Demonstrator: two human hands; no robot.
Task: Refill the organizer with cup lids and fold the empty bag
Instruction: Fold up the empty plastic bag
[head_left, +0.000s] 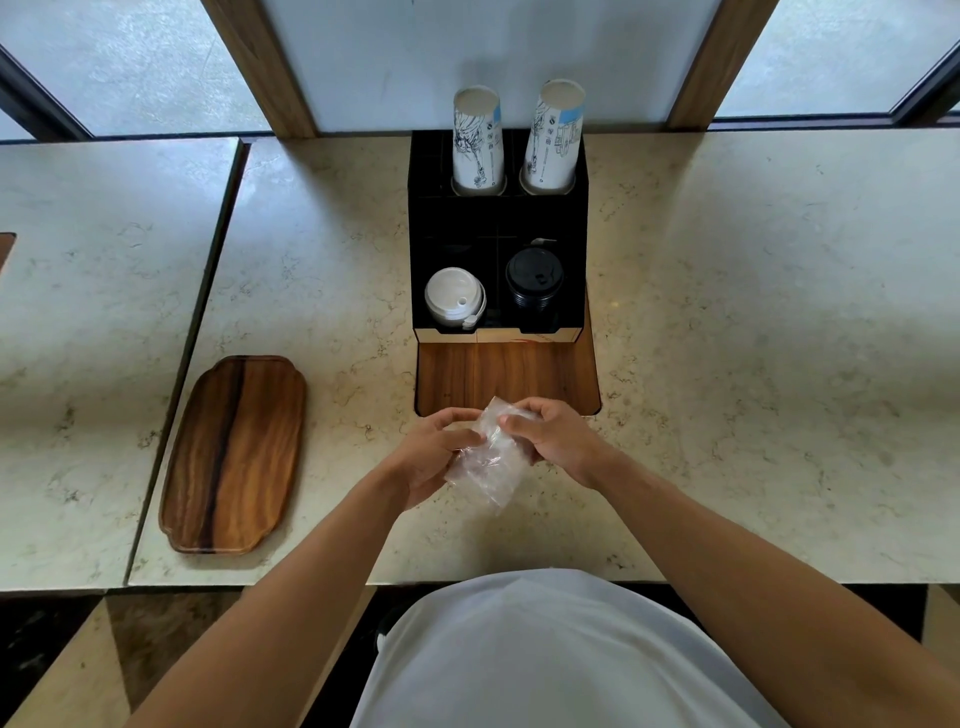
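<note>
Standing stocked on the counter (727, 312), the organizer (498, 223) holds white lids (454, 296) and black lids (534, 278); refilling looks done. Left hand (434, 452) and right hand (553, 436) pinch the crumpled bag (488, 462), folding unfinished.

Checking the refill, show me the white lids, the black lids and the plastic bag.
white lids (453, 292), head view, top of stack.
black lids (534, 272), head view, top lid.
plastic bag (488, 462), head view, crumpled middle.
</note>
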